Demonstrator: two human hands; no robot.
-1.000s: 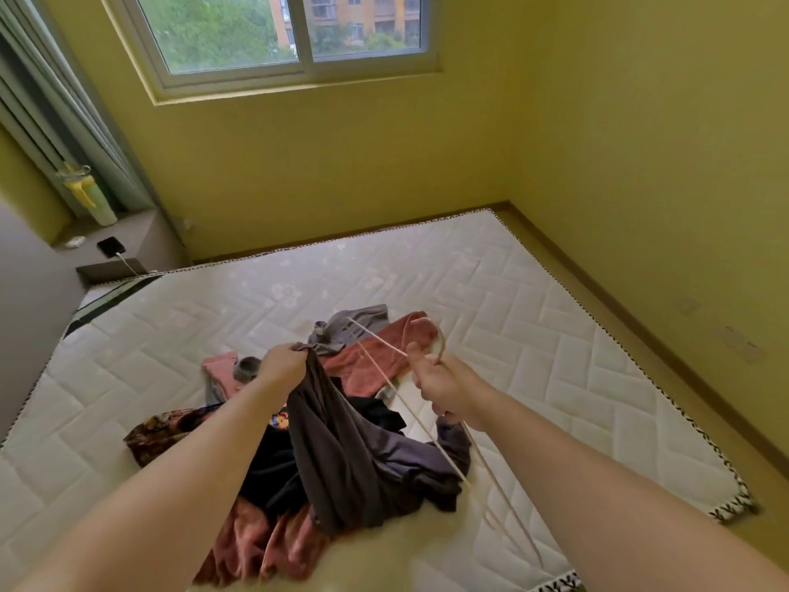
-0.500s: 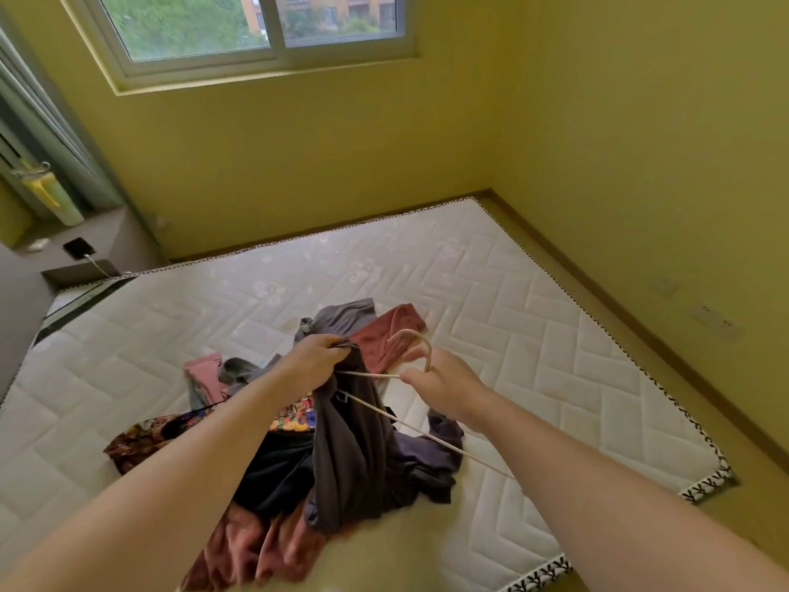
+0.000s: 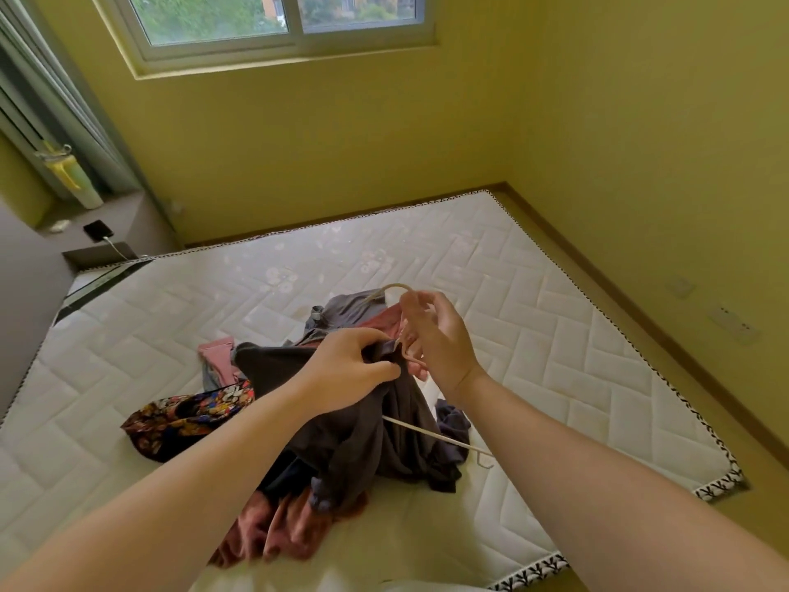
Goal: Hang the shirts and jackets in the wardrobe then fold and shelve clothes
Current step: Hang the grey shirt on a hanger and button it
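Observation:
A dark grey shirt (image 3: 354, 425) hangs lifted above a heap of clothes on the white mattress (image 3: 533, 343). My left hand (image 3: 350, 369) grips the shirt at its neck. Inside the shirt sits a pale wire hanger (image 3: 431, 435); its hook rises behind my right hand (image 3: 435, 339), and one arm sticks out at the lower right. The right hand holds the hanger just under the hook, fingers loosely curled round the wire. Under the shirt lie pink, grey, dark blue and flowered garments (image 3: 188, 416).
A grey ledge (image 3: 102, 232) at the left carries a black phone (image 3: 97, 229) on a cable and a green-yellow bottle (image 3: 70, 177). Yellow walls close the far and right sides, and a window (image 3: 281, 19) sits above. The mattress edge runs along the right.
The hanger has gone from lying across the shirt to sitting inside it, hook up at the collar. Both hands have come together at the neck and risen a little.

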